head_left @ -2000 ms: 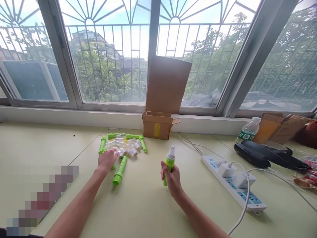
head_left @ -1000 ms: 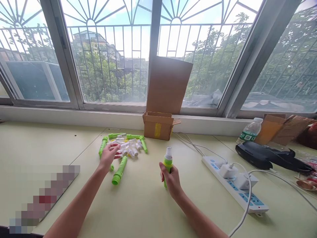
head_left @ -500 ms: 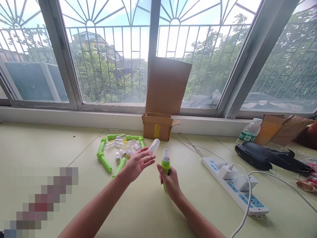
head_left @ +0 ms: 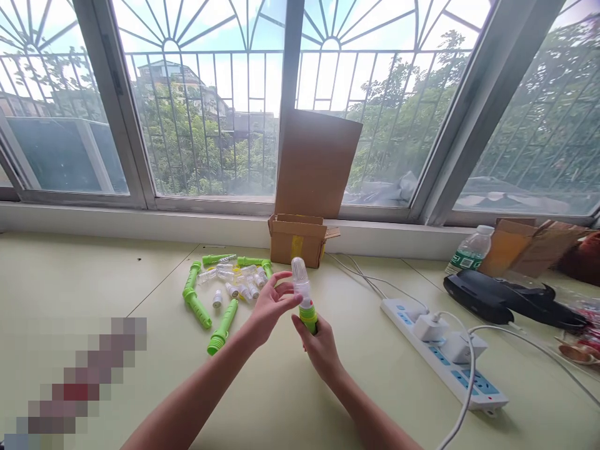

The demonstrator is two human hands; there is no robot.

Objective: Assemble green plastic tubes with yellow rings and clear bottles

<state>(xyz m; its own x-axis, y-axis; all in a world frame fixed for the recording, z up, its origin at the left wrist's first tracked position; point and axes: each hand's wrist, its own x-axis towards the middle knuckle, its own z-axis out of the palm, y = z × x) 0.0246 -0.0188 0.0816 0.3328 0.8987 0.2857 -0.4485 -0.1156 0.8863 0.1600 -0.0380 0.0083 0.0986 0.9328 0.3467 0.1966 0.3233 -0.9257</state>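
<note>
My right hand (head_left: 319,344) is wrapped round a green tube-shaped handle (head_left: 308,317) that stands nearly upright, with a white part at its top. Over that white part sits a clear ribbed plastic cap (head_left: 299,274), and my left hand (head_left: 277,305) grips it low down between thumb and fingers. To the left lie several loose parts: a green tube (head_left: 222,328) with a threaded end, more green tubes (head_left: 197,303), small white pieces (head_left: 217,299) and clear caps (head_left: 225,270).
A small open cardboard box (head_left: 297,240) stands by the window sill. On the right are a white power strip (head_left: 440,353) with plugs and cables, a black headset-like device (head_left: 475,297) and a plastic bottle (head_left: 471,250). A blurred patch (head_left: 89,375) covers the lower left.
My left hand has moved right and set the clear cap over the white top of the green handle. The handle has shifted slightly left and now leans a little.
</note>
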